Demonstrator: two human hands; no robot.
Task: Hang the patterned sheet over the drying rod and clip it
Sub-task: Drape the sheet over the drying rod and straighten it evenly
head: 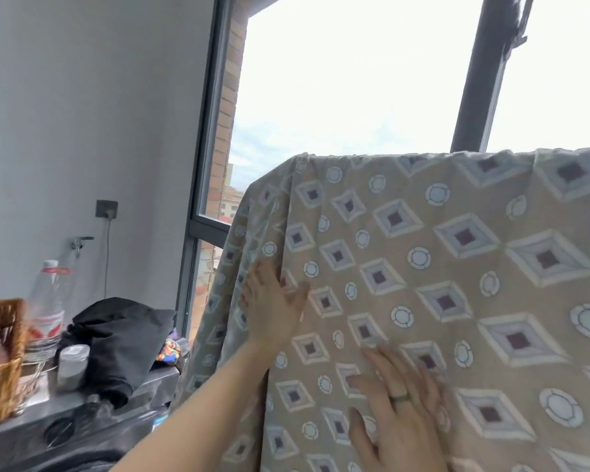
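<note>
Leftmost, a wicker basket [0, 369] sits at lower left. Centre-frame, the left hand [273, 311] lies flat, fingers straight, on the patterned sheet [474, 206]; lower, the right hand [402, 407] presses it, fingers spread. Sheet drapes rightward, seemingly over a hidden rod.

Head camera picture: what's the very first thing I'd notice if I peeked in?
The big tan patterned sheet with diamonds and circles fills the right side, draped over something hidden along its top edge. The left hand and the right hand, which wears a green ring, press flat against it. Behind it, at the top, a tall window glows bright white.
</note>
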